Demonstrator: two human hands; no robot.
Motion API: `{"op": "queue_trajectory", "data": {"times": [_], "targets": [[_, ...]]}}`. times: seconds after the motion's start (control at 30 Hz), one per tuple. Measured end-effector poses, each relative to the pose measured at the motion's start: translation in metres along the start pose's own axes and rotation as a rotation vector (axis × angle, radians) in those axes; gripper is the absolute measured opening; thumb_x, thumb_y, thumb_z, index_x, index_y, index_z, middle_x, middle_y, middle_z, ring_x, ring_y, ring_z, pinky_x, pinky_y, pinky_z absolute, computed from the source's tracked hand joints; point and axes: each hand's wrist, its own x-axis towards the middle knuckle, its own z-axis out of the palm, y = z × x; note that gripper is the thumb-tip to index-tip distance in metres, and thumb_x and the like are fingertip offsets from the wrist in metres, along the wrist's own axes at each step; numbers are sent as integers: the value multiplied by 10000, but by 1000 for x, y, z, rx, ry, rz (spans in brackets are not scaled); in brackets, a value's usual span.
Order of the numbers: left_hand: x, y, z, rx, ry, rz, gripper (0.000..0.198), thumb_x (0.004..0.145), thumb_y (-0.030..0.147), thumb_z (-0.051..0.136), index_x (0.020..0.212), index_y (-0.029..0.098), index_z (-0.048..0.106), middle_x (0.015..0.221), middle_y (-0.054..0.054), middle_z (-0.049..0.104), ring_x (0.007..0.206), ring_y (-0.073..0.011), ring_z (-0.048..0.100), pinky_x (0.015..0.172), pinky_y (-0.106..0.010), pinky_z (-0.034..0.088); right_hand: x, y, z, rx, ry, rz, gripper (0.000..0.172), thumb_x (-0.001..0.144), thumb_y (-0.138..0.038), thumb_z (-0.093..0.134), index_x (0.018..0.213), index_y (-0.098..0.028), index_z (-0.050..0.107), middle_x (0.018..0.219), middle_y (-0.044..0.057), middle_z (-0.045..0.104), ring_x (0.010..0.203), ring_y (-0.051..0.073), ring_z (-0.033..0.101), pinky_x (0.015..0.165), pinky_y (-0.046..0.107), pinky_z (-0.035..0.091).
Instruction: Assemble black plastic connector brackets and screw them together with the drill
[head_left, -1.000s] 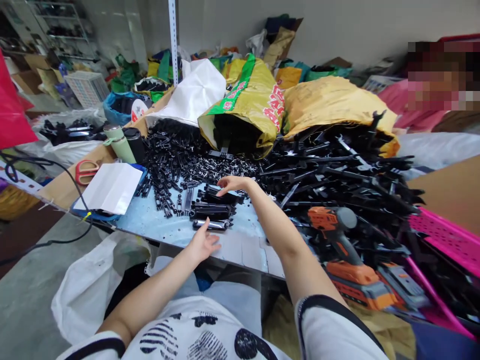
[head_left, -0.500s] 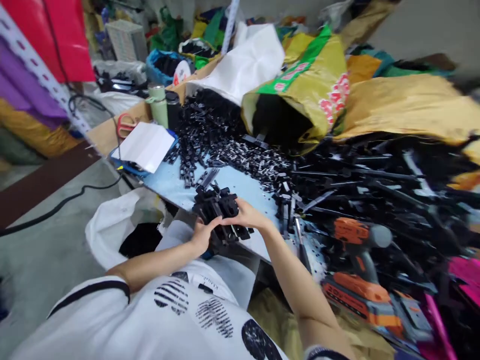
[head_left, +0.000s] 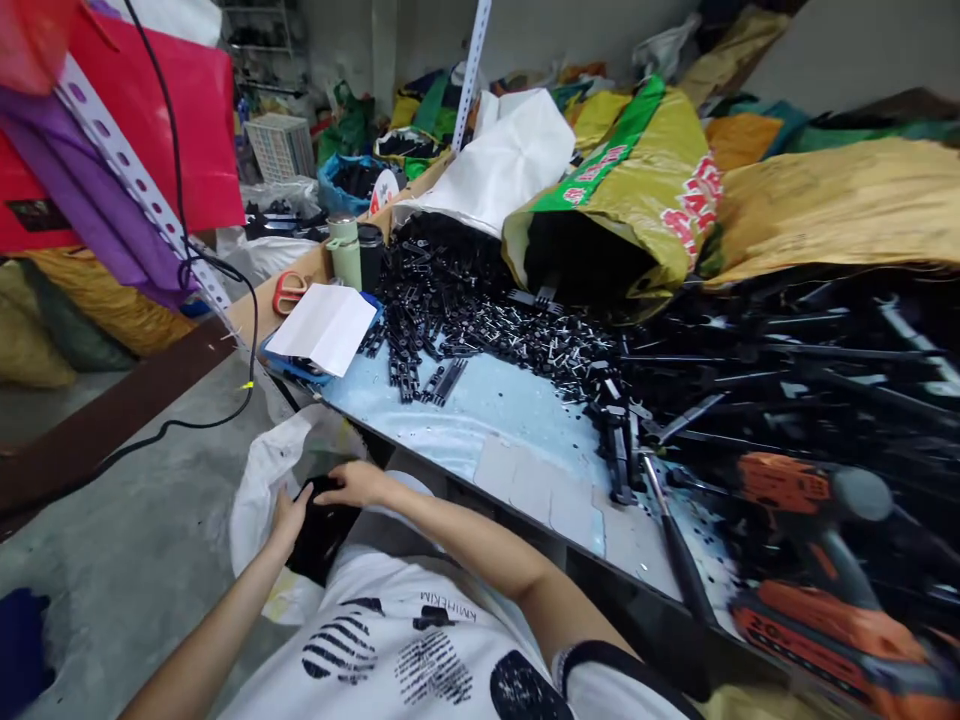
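Note:
My left hand (head_left: 285, 515) and my right hand (head_left: 356, 485) are low beside the table, over the mouth of a white sack (head_left: 255, 480) on the floor. Between them they clasp a bundle of black plastic parts (head_left: 324, 530), the left hand on its near-left side, the right hand curled over its top. The bundle merges with the dark inside of the sack, so its lower part is hard to make out. The light blue table top (head_left: 495, 410) in front of me is bare where the bundle lay.
Small black parts (head_left: 465, 300) are heaped at the back of the table, spilling from a yellow-green sack (head_left: 622, 200). Long black pieces (head_left: 787, 350) and an orange drill (head_left: 810, 520) lie to the right. White paper (head_left: 322, 325), scissors (head_left: 287, 292) and two bottles (head_left: 346, 250) sit left.
Both hands gathered the stacked black parts off the table, drew them over its near edge and lowered them to the white sack on the floor. My head turned left and down.

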Motion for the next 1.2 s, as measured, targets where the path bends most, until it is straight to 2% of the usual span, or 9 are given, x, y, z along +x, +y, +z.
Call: {"op": "queue_trajectory", "data": {"times": [0.07, 0.2, 0.3, 0.4, 0.57, 0.8, 0.9, 1.03, 1.2], "targets": [[19, 26, 15, 63, 124, 176, 480, 841, 430, 492, 1226, 152, 426, 1232, -178, 529, 1241, -296, 447, 1026, -492, 357, -24, 23, -38, -12, 219, 13, 480, 821, -640, 490, 1048, -246, 645, 932, 28, 691, 882, 210, 640, 727, 258, 443], [62, 119, 61, 171, 129, 709, 289, 867, 323, 473, 1103, 169, 536, 1126, -135, 579, 1134, -241, 503, 1000, -412, 394, -49, 77, -121, -193, 688, 506, 425, 933, -513, 346, 1111, -197, 568, 1101, 129, 599, 1038, 259, 560, 844, 331, 425], [89, 186, 107, 337, -11, 806, 232, 854, 240, 462, 1012, 142, 600, 1029, -138, 600, 1047, -244, 529, 932, -381, 431, -52, 112, -152, -220, 746, 737, 441, 916, -510, 371, 1144, -167, 528, 1201, 187, 507, 1107, 309, 512, 866, 393, 431], [102, 222, 148, 575, -69, 738, 217, 767, 233, 553, 907, 93, 640, 1015, -194, 581, 1039, -322, 503, 870, -439, 436, -61, 140, -159, -133, 735, 828, 449, 858, -526, 446, 1085, -150, 537, 1144, 199, 538, 1062, 330, 539, 862, 432, 438], [101, 228, 173, 638, 45, 682, 195, 732, 186, 561, 886, 84, 622, 1049, -215, 567, 1074, -361, 474, 865, -490, 411, -110, 178, -156, 483, 869, 662, 460, 691, -362, 597, 1099, -176, 497, 936, 100, 625, 917, 257, 598, 779, 378, 485], [71, 232, 171, 15, -52, 895, 258, 863, 309, 519, 1076, 163, 537, 1049, -98, 614, 1010, -206, 582, 903, -348, 456, -177, 193, -126, 1160, 865, 90, 485, 609, -356, 623, 1058, -202, 520, 926, 32, 596, 822, 184, 597, 747, 348, 512], [54, 237, 174, -17, -204, 960, 286, 877, 321, 515, 1121, 175, 554, 1010, -80, 630, 948, -194, 605, 869, -336, 477, -210, 198, -113, 966, 942, 49, 458, 586, -355, 702, 979, -200, 526, 955, 33, 596, 868, 196, 583, 789, 354, 488], [42, 238, 176, 57, -433, 951, 342, 912, 317, 460, 1210, 174, 546, 1044, -93, 627, 970, -201, 602, 865, -337, 478, -253, 206, -102, 317, 873, 198, 367, 682, -359, 675, 984, -185, 562, 969, 68, 616, 899, 218, 570, 835, 385, 454], [26, 236, 187, 80, -570, 829, 429, 946, 310, 351, 1310, 132, 493, 900, -80, 637, 728, -160, 617, 774, -321, 500, -240, 190, -95, -166, 788, 205, 433, 819, -417, 582, 1200, -210, 571, 1138, 113, 608, 1129, 281, 502, 1041, 536, 268]]}}
